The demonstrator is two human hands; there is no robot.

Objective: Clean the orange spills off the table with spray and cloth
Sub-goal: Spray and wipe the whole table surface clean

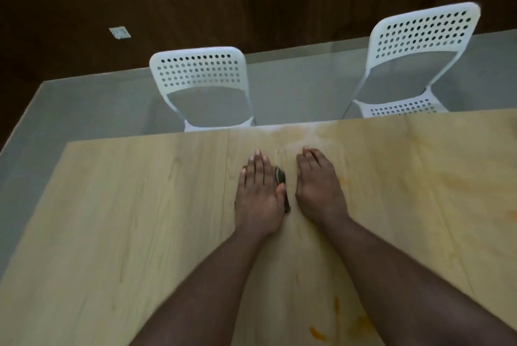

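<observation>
Room: I look down on a pale wood desk (117, 219) against a dark panelled wall, with grey floor beyond its far edge.
Chairs: two white perforated chairs stand across from me, the left chair (200, 85) pushed in close, the right chair (416, 60) turned a little and set further out.
Left hand: my left hand (258, 194) lies flat, fingers (256, 166) straight and together, pressing down on the cloth. I judge the flat palm is there to spread pressure for wiping.
Cloth: the cloth (281, 177) is dark and almost wholly hidden under that hand; only a folded edge shows by the thumb, in the middle of the desk near the far side.
Right hand: my right hand (319, 186) rests on the bare wood just beside the cloth, fingers relaxed and holding nothing. It seems placed to brace me as I lean in.
Spills: a pale orange smear (316, 133) sits just ahead of both hands at the far edge, fainter orange streaks (458, 183) spread to the right, and brighter orange drops (317, 333) lie near me between my forearms.
Spray: I see no bottle in this view.
Progress: I judge wiping is under way, with much orange left.
</observation>
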